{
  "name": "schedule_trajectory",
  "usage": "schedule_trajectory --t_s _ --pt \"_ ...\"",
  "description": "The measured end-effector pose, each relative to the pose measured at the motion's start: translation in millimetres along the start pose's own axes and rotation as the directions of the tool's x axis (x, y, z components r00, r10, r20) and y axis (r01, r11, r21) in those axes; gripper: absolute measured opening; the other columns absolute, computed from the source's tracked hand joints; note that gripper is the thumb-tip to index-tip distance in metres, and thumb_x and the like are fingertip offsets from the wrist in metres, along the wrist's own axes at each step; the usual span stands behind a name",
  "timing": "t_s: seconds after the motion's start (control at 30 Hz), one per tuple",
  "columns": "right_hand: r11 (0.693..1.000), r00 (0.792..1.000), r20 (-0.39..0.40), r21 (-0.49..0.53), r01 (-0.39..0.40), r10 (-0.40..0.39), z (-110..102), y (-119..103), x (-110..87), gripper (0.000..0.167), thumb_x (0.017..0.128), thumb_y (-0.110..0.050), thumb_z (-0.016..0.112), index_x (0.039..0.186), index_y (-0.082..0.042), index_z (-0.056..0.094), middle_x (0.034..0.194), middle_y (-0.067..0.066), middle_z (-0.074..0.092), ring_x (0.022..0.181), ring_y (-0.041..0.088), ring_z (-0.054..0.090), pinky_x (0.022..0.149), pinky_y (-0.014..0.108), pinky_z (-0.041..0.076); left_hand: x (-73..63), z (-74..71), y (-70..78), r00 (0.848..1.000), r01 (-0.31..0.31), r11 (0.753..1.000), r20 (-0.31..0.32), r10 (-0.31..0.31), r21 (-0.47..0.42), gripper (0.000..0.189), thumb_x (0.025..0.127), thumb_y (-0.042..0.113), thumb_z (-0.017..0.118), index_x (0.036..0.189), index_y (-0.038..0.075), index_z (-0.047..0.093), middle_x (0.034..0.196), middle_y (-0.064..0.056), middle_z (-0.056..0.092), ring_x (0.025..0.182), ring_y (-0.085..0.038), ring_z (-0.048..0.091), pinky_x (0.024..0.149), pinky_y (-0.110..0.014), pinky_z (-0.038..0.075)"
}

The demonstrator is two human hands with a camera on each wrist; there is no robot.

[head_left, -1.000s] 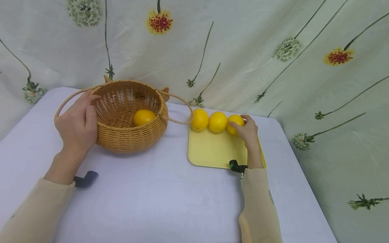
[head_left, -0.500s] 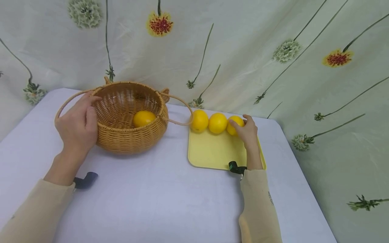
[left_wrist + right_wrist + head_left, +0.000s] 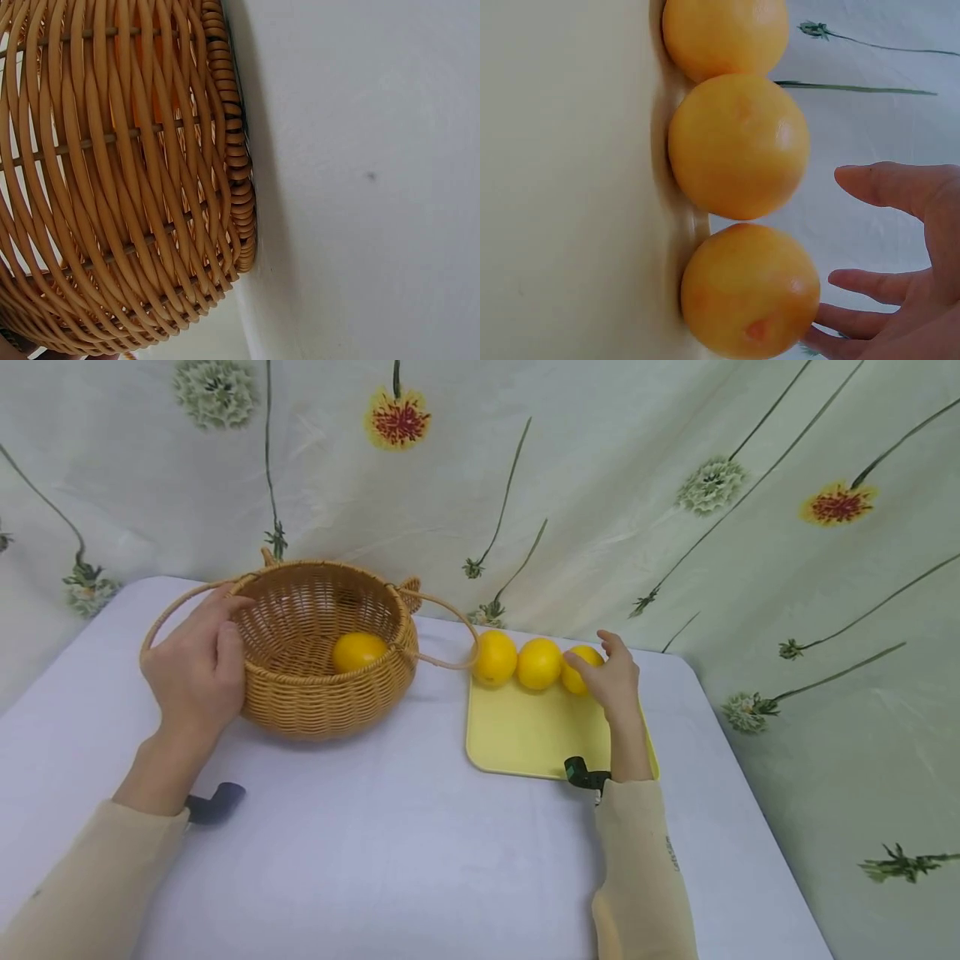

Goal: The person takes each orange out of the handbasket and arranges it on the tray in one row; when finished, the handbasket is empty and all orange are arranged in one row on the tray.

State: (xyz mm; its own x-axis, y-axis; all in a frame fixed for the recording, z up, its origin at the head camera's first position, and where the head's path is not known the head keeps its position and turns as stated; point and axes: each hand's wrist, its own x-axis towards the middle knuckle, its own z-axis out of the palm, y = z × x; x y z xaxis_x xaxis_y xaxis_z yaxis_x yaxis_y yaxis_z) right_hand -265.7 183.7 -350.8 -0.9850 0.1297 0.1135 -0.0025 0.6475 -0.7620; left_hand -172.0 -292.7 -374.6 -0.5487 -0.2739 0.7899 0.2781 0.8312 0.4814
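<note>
My left hand grips the left rim of a round wicker basket, thumb outside and fingers over the edge. One orange lies inside. The left wrist view is filled by the basket's woven side. On the right, three oranges stand in a row along the far edge of a yellow tray: a left one, a middle one and a right one. Beside the right one is my right hand, fingers spread; the thumb is off the fruit, and whether a lower finger touches it I cannot tell.
The basket's loop handle hangs out to the right, against or just in front of the left orange. Behind the white-covered table rises a flower-printed cloth.
My right hand's thumb and fingers have spread from around the right orange, and its fingertips have risen slightly. The left hand, basket and oranges stay in place.
</note>
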Motion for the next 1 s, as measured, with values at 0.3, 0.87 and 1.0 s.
schedule_trajectory --t_s 0.3,0.87,1.0 --pt "0.996 0.997 -0.006 -0.038 0.080 -0.080 4 -26 -12.3 0.077 0.093 -0.036 0.077 0.158 -0.010 0.045 0.164 0.018 0.044 0.152 0.040 0.040 0.121 0.057 0.034 -0.5 1.1 0.2 1.000 -0.004 1.000 0.008 0.004 -0.004 0.049 0.100 0.025 0.037 0.114 0.000 0.077 0.129 -0.016 0.074 0.100 -0.052 0.074 0.055 -0.013 0.018" --pt "0.975 0.973 0.080 -0.022 0.220 -0.218 30 -70 -40.5 0.073 0.092 -0.035 0.078 0.156 -0.017 0.049 0.162 0.009 0.048 0.152 0.034 0.041 0.121 0.058 0.033 -0.6 1.7 1.1 1.000 -0.012 1.000 0.007 0.012 0.006 0.049 0.100 0.024 0.037 0.115 0.001 0.077 0.129 -0.015 0.074 0.101 -0.050 0.074 0.056 -0.014 0.020" --pt "0.970 0.965 0.101 0.016 0.241 -0.241 37 -79 -44.2 0.072 0.092 -0.034 0.079 0.155 -0.018 0.050 0.162 0.007 0.049 0.151 0.033 0.042 0.121 0.058 0.033 0.0 1.0 -0.7 1.000 -0.005 1.000 -0.008 0.005 0.010 0.048 0.100 0.024 0.037 0.114 0.002 0.078 0.128 -0.015 0.074 0.101 -0.050 0.074 0.056 -0.013 0.018"
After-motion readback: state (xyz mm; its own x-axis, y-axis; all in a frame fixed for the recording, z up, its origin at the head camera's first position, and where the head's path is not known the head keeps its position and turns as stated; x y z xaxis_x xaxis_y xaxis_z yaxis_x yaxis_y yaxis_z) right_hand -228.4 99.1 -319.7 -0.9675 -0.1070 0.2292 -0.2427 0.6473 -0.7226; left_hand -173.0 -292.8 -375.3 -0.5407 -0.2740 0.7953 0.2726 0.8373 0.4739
